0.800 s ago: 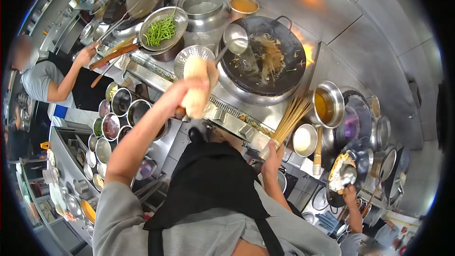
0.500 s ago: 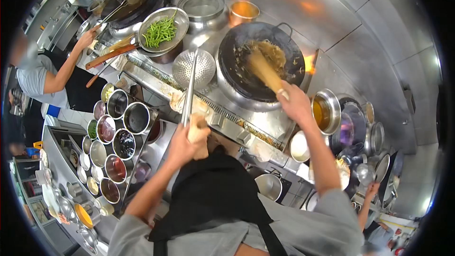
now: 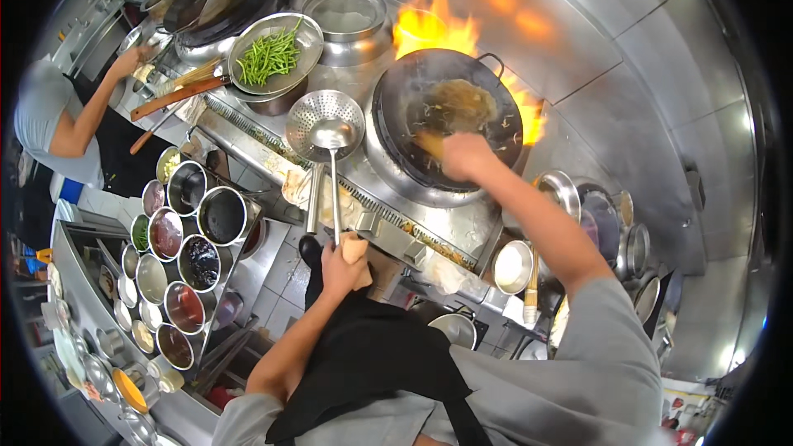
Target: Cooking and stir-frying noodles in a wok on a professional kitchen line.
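Observation:
My left hand (image 3: 337,271), low in front of my apron, is closed round the long handle of a metal ladle (image 3: 334,198). A beige piece (image 3: 355,249) shows at that hand; I cannot tell whether it is folded cloth or the handle's end. The ladle's bowl is over a perforated strainer (image 3: 301,116) beside the stove. My right hand (image 3: 467,157) reaches over the black wok (image 3: 396,149), closed on a bamboo wok brush (image 3: 429,144), mostly hidden by the hand. Murky brownish liquid (image 3: 462,105) with scraps lies in the wok.
Tall flames (image 3: 434,29) rise behind and right of the wok. Green beans (image 3: 268,58) fill a wood-handled strainer at left. Metal pots (image 3: 188,186) of sauces stand lower left. A co-worker (image 3: 58,124) stands far left. A white-lined bowl (image 3: 513,268) and another brush (image 3: 531,293) sit right.
Flames have flared up behind the wok. My right hand has moved left and lower over the wok with the brush. My left hand and the ladle have come down, toward me.

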### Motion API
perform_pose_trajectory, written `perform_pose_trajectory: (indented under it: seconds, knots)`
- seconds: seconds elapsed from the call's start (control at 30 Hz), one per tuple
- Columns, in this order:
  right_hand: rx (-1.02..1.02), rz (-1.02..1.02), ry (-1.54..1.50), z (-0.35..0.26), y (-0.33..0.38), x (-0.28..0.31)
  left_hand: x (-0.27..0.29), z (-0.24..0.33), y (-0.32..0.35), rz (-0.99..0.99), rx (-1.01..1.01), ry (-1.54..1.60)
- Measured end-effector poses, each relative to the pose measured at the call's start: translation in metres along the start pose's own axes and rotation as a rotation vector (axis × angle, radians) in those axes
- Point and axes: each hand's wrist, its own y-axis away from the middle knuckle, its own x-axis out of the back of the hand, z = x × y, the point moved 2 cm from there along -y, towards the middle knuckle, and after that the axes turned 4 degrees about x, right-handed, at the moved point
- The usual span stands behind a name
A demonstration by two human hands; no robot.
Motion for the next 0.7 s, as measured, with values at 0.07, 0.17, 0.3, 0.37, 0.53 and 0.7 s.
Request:
perform_pose_trajectory:
  seconds: [0.07,0.17,0.3,0.37,0.53,0.7]
  knots:
    - [-0.221,0.143,-0.133,0.068,-0.041,-0.033,0.022,0.051,-0.011,-0.181,0.012,0.262]
    - [-0.534,0.378,-0.392,0.106,-0.077,-0.062,0.082,0.123,-0.005,-0.336,0.137,0.806]
    - [-0.153,0.362,-0.175,0.033,-0.055,-0.063,0.173,0.169,0.027,-0.368,0.422,0.963]
    - [-0.035,0.368,-0.110,0.013,-0.011,-0.069,0.192,0.170,0.037,-0.322,0.441,0.974]
    - [-0.164,0.297,0.049,0.081,0.031,-0.113,0.214,0.213,0.024,-0.386,0.178,0.619]
    - [-0.354,0.436,-0.165,0.126,-0.053,-0.055,0.101,0.196,-0.042,-0.573,-0.238,0.280]
